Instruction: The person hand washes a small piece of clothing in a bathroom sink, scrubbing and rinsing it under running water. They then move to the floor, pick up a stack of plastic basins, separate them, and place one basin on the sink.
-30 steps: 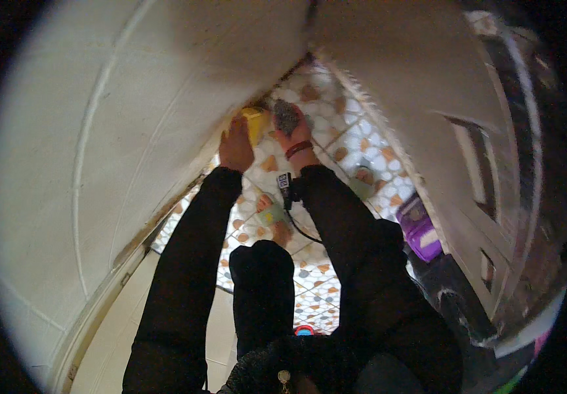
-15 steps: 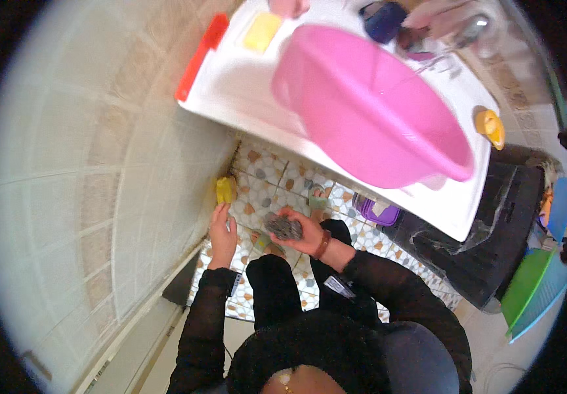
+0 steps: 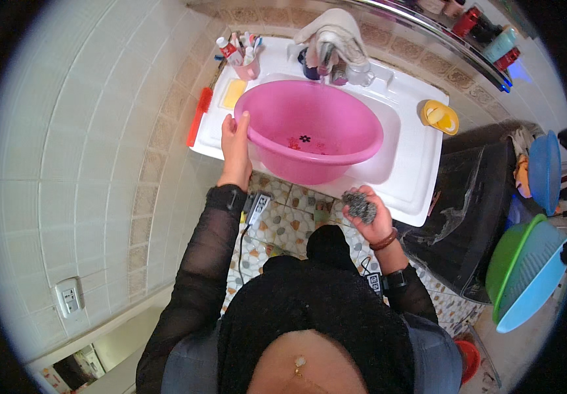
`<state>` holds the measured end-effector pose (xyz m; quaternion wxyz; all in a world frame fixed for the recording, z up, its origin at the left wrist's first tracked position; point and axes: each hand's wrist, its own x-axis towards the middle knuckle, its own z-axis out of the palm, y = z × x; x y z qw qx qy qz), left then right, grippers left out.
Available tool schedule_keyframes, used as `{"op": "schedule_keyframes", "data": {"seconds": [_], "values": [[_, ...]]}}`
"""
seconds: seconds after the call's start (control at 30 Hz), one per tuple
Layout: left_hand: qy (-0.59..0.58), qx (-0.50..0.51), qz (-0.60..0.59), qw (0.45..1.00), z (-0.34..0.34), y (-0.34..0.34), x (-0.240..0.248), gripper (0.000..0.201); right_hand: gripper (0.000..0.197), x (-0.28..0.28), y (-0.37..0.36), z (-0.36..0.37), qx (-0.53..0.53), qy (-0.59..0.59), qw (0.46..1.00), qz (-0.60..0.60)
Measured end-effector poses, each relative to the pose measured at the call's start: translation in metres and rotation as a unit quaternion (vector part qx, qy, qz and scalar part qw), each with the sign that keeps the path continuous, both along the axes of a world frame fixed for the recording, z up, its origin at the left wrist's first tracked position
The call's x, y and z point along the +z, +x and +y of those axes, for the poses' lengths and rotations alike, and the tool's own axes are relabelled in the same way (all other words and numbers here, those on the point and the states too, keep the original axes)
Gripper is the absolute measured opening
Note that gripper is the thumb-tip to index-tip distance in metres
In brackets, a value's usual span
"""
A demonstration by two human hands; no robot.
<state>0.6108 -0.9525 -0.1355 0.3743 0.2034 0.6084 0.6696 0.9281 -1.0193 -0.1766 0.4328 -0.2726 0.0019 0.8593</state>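
A pink plastic basin [image 3: 316,172] stands on the white sink [image 3: 416,164], with a small dark flower-shaped mark inside it. My left hand [image 3: 235,154] is at the basin's left rim, fingers stretched out and thumb up against the edge; whether it bears any weight I cannot tell. In front of the sink's near edge, my right hand [image 3: 378,223] is closed around a grey steel wool scrubber [image 3: 359,207]. The scrubber is clear of the basin. Behind the basin, a light towel [image 3: 331,33] hangs over the tap and partly hides it.
Left of the basin lie a yellow sponge [image 3: 233,94] and a red brush [image 3: 198,117], near a pink cup [image 3: 249,68] of toothbrushes. A yellow soap dish [image 3: 440,118] sits at the right. Dark-covered bulk [image 3: 457,210] and green [image 3: 514,253] and blue basins [image 3: 534,289] stand further right.
The view has shifted, so the whole sink shows. My left hand has come up from low by the wall to the basin's rim. My right hand has moved rightward, still holding the scrubber.
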Motion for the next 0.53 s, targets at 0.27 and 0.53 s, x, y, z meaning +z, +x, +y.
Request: {"op": "schedule_keyframes", "data": {"seconds": [0.27,0.53], "values": [[-0.059,-0.036,-0.061,0.996,0.026,0.012,0.003,0.044,0.023,0.039,0.063,0.052,-0.109,0.074,0.991,-0.016],[0.018,-0.049,-0.033,0.998,-0.023,-0.012,0.025,0.052,0.023,0.048,0.054,0.089,-0.094,0.092,0.991,-0.031]]}}
